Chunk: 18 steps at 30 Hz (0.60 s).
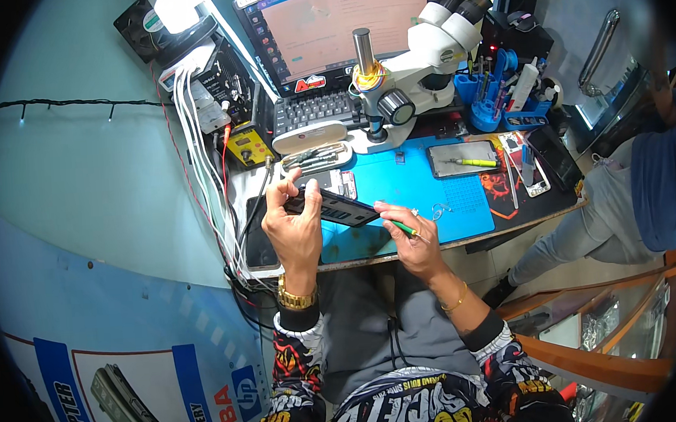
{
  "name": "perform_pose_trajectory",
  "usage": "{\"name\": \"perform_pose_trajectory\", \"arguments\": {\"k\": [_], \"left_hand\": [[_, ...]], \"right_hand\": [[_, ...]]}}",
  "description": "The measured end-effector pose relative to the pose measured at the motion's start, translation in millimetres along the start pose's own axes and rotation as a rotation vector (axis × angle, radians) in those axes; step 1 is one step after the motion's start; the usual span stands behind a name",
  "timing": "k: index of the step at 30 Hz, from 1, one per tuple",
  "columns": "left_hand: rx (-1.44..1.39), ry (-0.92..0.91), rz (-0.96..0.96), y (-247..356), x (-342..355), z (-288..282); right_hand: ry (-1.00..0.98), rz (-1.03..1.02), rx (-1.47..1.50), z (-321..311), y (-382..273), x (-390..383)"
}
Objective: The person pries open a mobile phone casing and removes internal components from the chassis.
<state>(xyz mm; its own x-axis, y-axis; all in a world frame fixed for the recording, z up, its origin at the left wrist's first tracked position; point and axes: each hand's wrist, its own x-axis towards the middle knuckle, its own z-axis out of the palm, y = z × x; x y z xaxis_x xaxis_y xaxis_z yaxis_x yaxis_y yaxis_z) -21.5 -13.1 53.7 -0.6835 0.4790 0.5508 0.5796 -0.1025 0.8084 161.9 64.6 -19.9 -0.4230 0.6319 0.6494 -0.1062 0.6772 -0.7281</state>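
A thin dark slab shaped like a phone (pixel 347 212) is held tilted above the front of the blue work mat (pixel 386 171). My left hand (pixel 292 228) grips its left end, thumb and fingers closed on the edges. At the slab's right end, the fingertips of my right hand (pixel 417 243) pinch the corner. That same hand also keeps a slim green-handled tool (pixel 405 228) tucked between its fingers, the thin tip pointing toward the lower right. I cannot make out the tool's exact kind. My fingers cover parts of the slab's ends.
Behind the mat stand a microscope (pixel 425 55), a keyboard (pixel 312 112) and a monitor (pixel 342 25). An open tool case (pixel 315 157) lies left; a phone (pixel 462 159) with a yellow tool, and a blue tool holder (pixel 486 109), are right. Another person's leg (pixel 578 212) is beside the table.
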Motion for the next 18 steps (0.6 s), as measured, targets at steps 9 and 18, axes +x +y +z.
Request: {"name": "perform_pose_trajectory", "arguments": {"k": [9, 18], "left_hand": [[0.054, -0.022, -0.014, 9.6, 2.6, -1.6], [0.046, -0.041, 0.024, 10.5, 0.9, -0.5]], "right_hand": [[0.122, -0.190, -0.314, 26.6, 3.5, -16.7], [-0.042, 0.248, 0.312, -12.0, 13.3, -8.0]]}}
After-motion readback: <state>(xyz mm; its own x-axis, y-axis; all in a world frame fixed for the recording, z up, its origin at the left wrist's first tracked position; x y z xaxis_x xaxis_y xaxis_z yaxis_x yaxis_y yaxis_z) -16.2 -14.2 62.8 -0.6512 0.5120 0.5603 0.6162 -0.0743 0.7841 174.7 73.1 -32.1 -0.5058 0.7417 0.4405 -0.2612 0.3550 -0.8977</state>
